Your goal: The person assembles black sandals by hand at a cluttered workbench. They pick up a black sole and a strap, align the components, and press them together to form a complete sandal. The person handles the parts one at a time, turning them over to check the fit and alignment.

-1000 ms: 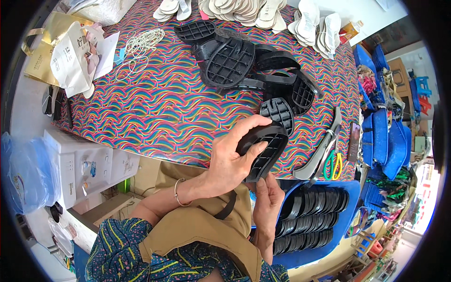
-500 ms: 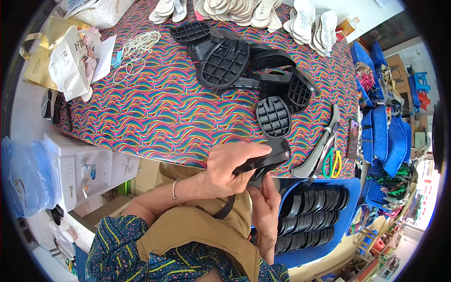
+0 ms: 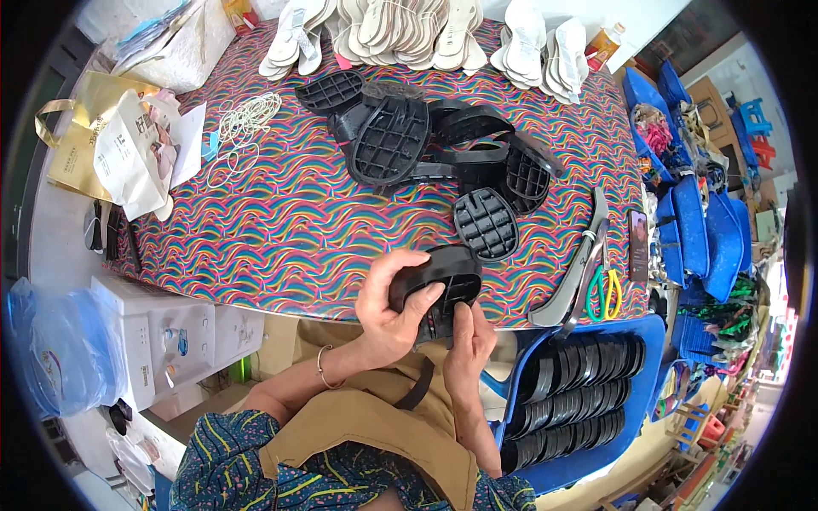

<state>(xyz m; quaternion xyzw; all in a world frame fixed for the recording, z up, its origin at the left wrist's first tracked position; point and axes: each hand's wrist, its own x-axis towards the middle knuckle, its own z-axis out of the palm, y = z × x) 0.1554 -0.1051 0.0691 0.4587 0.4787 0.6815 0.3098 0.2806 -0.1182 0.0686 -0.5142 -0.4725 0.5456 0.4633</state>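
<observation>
Black, rubbery-looking sole (image 3: 456, 266), gridded on one face, is the piece in hand. Head view: it sits above the near edge of the patterned tabletop (image 3: 281, 221), tilted. Left hand (image 3: 392, 311) grasps it, thumb pressed across the gridded side, fingers round the far side. Right hand (image 3: 467, 341) pinches the lower right edge; its fingertips are partly hidden, so exact contact cannot be told. A loose gridded sole (image 3: 486, 225) lies just beyond; more soles (image 3: 390, 140) are heaped farther back. Blue bin (image 3: 654, 349), right, holds rows of black pieces (image 3: 579, 366).

Judgement: step in hand is two-handed handling of one sole; next move calls for firm support from both hands.
</observation>
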